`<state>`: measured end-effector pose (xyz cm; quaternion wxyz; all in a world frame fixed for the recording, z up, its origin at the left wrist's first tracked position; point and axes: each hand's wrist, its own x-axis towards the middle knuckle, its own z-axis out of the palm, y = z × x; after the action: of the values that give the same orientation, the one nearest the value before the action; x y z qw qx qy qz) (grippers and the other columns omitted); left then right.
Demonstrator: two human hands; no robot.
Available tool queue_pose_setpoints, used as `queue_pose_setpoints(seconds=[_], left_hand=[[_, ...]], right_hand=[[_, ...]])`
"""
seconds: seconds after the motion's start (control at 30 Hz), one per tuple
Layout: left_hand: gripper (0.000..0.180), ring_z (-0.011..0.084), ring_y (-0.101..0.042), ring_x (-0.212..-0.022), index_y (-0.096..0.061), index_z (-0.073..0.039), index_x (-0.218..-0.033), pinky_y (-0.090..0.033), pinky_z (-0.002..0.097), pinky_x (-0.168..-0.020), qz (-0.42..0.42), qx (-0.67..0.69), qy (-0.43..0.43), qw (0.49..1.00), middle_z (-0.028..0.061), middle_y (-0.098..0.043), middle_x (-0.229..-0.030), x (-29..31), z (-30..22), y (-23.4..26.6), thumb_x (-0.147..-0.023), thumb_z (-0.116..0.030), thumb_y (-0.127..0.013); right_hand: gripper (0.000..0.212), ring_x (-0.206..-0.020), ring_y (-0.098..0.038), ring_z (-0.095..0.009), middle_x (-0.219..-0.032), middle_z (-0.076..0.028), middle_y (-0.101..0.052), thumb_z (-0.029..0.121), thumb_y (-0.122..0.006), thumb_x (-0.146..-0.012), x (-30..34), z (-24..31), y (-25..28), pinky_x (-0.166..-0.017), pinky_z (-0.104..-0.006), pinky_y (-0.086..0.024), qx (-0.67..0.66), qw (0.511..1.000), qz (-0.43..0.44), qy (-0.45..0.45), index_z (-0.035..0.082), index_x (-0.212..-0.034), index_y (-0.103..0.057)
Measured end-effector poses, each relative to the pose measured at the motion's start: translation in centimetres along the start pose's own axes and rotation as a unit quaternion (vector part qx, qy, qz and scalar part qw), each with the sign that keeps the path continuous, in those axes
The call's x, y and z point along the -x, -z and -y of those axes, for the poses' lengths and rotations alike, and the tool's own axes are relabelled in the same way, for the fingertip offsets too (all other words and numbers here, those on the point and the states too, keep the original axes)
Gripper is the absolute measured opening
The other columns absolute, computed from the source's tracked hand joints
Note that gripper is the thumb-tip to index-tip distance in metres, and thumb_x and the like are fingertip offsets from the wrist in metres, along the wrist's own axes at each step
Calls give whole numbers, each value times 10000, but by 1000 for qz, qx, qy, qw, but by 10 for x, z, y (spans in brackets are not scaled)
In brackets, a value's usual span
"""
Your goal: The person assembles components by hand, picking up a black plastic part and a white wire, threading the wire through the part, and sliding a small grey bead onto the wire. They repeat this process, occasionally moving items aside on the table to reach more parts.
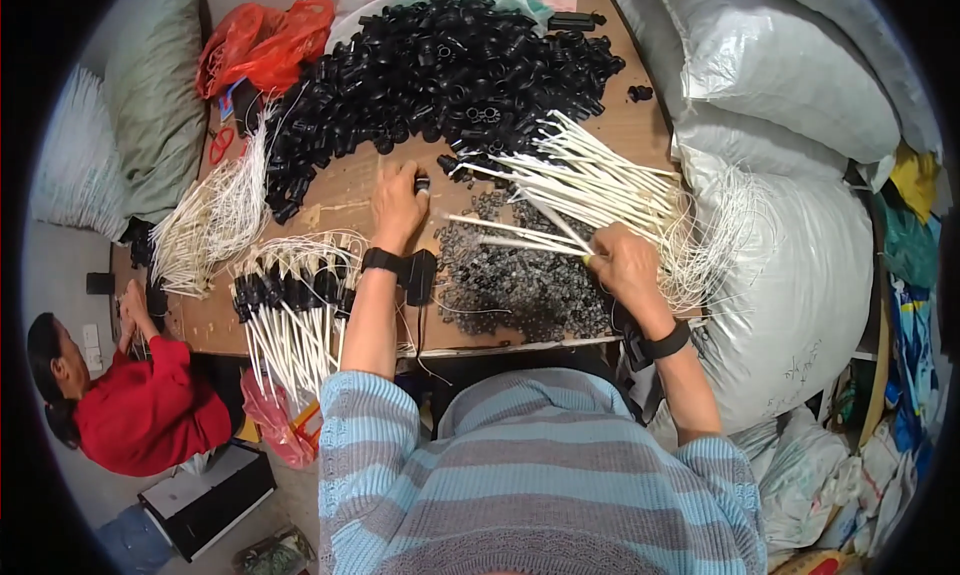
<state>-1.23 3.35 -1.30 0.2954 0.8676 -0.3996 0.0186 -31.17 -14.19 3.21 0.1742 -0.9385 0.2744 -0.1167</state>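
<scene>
My left hand (398,207) rests at the middle of the brown table, closed around a small black cylindrical plastic part (422,184) that shows between thumb and fingers. To the right, my right hand (624,263) pinches a few thin white rods (540,239), which point leftward over a heap of tiny dark and clear pieces (510,290). Just beyond it lies a thick bundle of similar white rods (610,180) with loose white wires at the right end. Past my left hand spreads a big pile of black plastic parts (440,75).
Left on the table are white wired rods (205,225), rods with black ends (295,305) overhanging the front edge, and red plastic bags (270,43). Stuffed white sacks (790,305) crowd the right. A co-worker in a red top (155,410) sits at left.
</scene>
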Motion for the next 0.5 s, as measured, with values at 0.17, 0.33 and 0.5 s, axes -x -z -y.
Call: queue_pose_setpoints(seconds=[0.17,0.33,0.5], left_hand=[[263,317,-595,-924,-623,-51,-1042,-469,387,-812,10,45,4,999,134,-629,-960,26,-19,19,-789,-38,-551],[246,99,-561,-776,-587,-30,-1066,-470,244,-707,104,317,143,932,17,-610,-901,71,-51,34,-853,-13,-465],[244,73,-530,-777,-562,-31,-1101,-448,244,-705,131,436,222,862,-8,-588,-882,89,-48,38,-882,-14,-457]], right_hand=[[192,-714,-590,-344,-826,-115,-614,69,-669,-761,-5,14,9,-612,-409,-399,-18,993,-22,119,56,-939,-595],[223,-698,-615,-306,-887,-106,-631,61,-655,-802,-4,33,18,-591,-385,-455,-76,986,-5,145,77,-1023,-631],[229,-634,-608,-282,-750,-95,-591,65,-662,-797,-1,43,15,-542,-361,-456,-96,979,25,180,94,-1025,-660]])
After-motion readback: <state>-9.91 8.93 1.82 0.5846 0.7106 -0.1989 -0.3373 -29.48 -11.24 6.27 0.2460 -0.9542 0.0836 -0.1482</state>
